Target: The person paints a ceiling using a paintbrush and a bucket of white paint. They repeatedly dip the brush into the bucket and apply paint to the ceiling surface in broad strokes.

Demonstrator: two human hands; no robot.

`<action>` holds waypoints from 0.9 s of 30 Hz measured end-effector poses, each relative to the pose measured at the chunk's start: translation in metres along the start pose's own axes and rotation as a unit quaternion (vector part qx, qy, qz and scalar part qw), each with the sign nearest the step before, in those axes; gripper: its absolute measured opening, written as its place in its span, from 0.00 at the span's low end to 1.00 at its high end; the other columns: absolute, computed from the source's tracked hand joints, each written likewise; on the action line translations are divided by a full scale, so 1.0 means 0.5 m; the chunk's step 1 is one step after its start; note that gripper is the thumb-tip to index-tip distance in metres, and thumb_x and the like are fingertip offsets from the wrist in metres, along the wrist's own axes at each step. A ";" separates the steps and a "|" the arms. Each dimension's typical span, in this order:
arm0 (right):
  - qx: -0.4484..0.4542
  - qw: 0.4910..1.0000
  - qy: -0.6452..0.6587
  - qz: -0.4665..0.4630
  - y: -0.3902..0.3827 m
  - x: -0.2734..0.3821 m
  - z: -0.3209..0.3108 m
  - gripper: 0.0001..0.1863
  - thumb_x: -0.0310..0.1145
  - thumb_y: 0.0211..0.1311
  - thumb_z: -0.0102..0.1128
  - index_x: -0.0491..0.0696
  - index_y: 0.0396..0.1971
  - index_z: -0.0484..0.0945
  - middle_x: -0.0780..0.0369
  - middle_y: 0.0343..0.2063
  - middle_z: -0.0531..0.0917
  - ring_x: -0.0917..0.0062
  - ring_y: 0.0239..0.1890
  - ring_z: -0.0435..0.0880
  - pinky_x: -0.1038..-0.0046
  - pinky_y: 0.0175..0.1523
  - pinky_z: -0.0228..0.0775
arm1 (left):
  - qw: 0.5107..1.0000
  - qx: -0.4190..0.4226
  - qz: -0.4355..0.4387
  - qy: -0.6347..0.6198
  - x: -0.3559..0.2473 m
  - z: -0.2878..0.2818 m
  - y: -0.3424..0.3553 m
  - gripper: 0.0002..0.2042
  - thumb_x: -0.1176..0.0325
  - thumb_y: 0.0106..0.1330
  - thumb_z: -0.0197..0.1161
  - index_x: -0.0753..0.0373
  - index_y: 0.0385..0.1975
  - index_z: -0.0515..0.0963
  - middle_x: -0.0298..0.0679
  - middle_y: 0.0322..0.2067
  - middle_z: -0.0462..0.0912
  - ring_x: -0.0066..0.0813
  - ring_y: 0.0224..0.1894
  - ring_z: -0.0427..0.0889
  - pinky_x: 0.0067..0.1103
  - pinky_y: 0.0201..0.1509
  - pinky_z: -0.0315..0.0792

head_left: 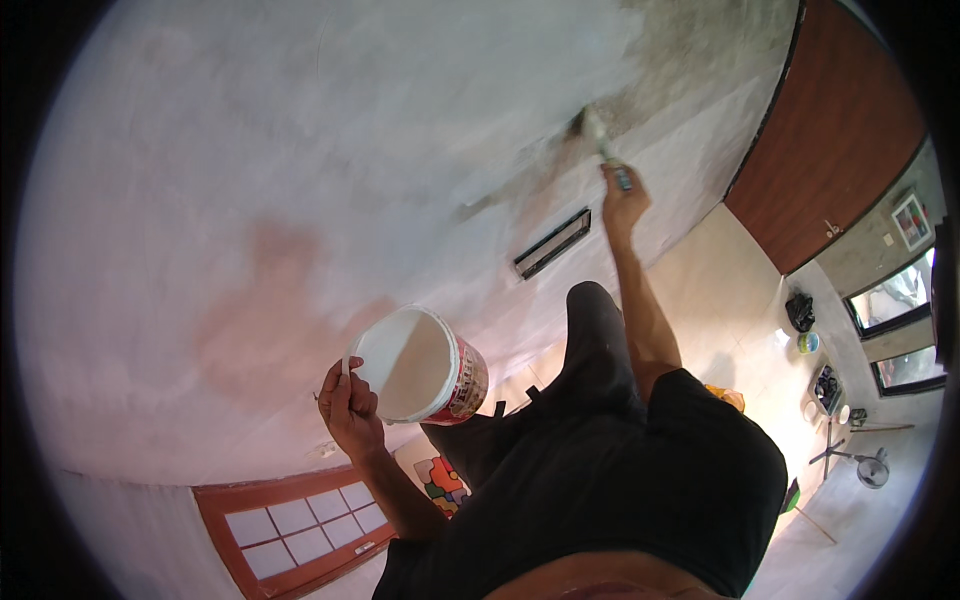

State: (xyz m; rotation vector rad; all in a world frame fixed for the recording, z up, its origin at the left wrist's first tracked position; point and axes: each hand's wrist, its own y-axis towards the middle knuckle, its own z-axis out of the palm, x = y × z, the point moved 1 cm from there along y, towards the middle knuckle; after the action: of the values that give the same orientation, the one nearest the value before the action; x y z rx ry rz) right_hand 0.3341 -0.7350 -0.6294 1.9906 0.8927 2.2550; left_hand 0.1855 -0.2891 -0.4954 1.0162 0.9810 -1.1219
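My left hand (350, 405) is closed on the rim and handle side of a white paint bucket (463, 385) with a red printed label. The bucket is tilted so its pale inside shows; some white paint seems to lie in it. Up and to the right, my right hand (626, 197) grips a paintbrush (597, 133) by its handle. The brush's bristles touch the wall (400, 130), by a dark patch. Around that patch the wall is whitish, with greyer bare areas toward the upper right.
A narrow black-framed vent (553, 244) sits in the wall below the brush. To the right stands a brown door (835, 120); a red-framed paned door (300, 525) is at lower left. A standing fan (872, 468), a black bag (800, 311) and a tray (826, 388) are on the right.
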 end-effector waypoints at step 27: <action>0.010 0.994 0.090 0.064 -0.068 -0.006 -0.011 0.13 0.31 0.61 0.64 0.37 0.40 0.80 0.60 0.29 0.85 0.82 0.31 0.82 0.81 0.37 0.71 | 0.999 0.027 0.028 -0.004 -0.052 0.004 -0.014 0.13 0.68 0.69 0.49 0.73 0.41 0.73 0.23 0.15 0.54 0.08 0.15 0.49 0.13 0.16 0.42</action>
State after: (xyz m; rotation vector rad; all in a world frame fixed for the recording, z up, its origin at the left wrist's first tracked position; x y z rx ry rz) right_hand 0.3177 -0.7099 -0.6464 1.9311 0.8244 2.5383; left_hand 0.1745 -0.2862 -0.4710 1.0765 0.9144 -1.1099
